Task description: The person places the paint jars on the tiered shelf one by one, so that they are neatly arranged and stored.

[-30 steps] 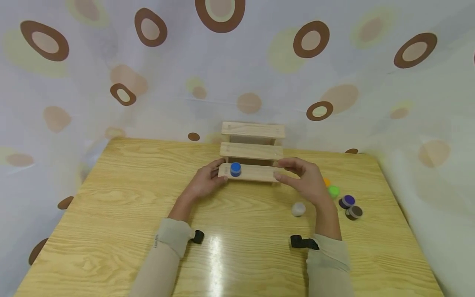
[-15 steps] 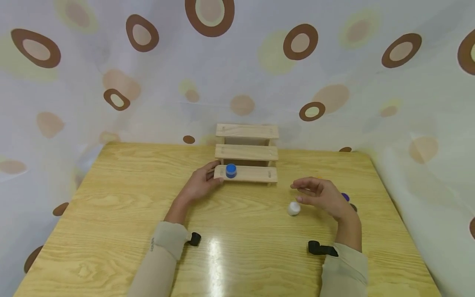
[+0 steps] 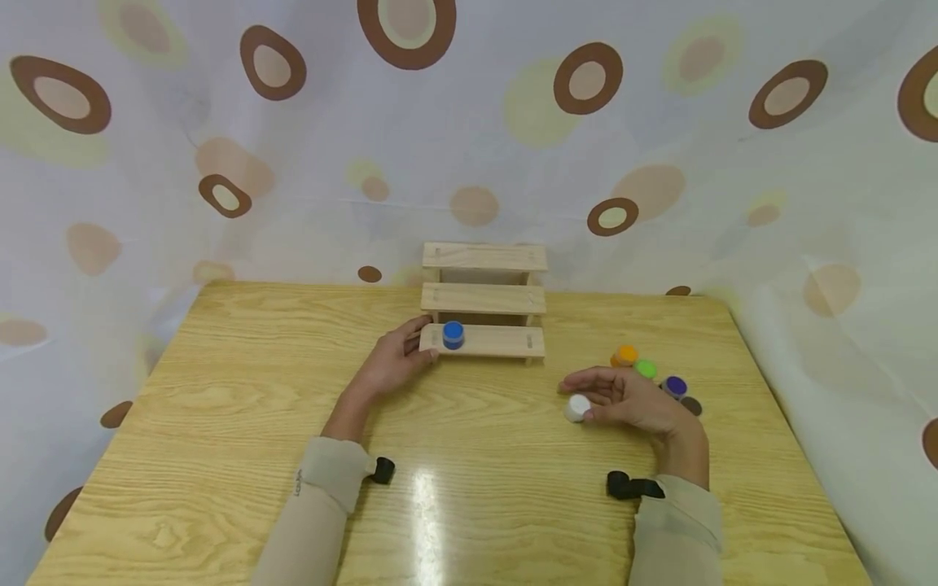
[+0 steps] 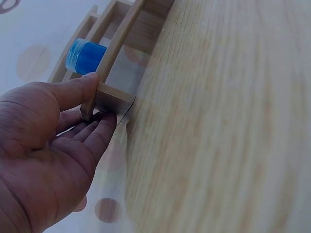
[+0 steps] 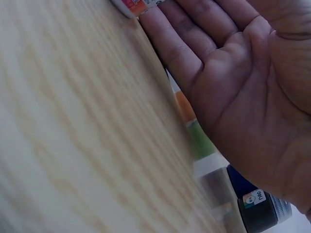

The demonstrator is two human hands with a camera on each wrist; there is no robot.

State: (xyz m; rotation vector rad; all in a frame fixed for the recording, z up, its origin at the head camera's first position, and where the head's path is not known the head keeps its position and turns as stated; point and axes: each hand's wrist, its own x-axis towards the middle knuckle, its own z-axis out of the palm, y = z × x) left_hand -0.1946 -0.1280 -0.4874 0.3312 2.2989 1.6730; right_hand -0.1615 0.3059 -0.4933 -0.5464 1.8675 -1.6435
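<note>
A three-step wooden rack [image 3: 484,299] stands near the back of the table. My left hand [image 3: 393,358] holds the left end of its lowest step, thumb on top and fingers by the support, as the left wrist view [image 4: 53,128] also shows. On that step sits a blue paint jar [image 3: 453,335], upright near the left end; its clear rim shows in the left wrist view [image 4: 87,56]. My right hand [image 3: 633,400] is around a small white jar [image 3: 577,408] on the table, thumb right at its near side and fingers extended past its far side.
Right of the rack, behind my right hand, stand orange [image 3: 625,356], green [image 3: 646,369], purple [image 3: 675,386] and dark brown [image 3: 692,405] jars. A patterned white cloth [image 3: 476,146] hangs behind the wooden table [image 3: 256,391].
My right hand has left the right end of the lowest step and moved right and down to the white jar. My left hand has stayed on the rack.
</note>
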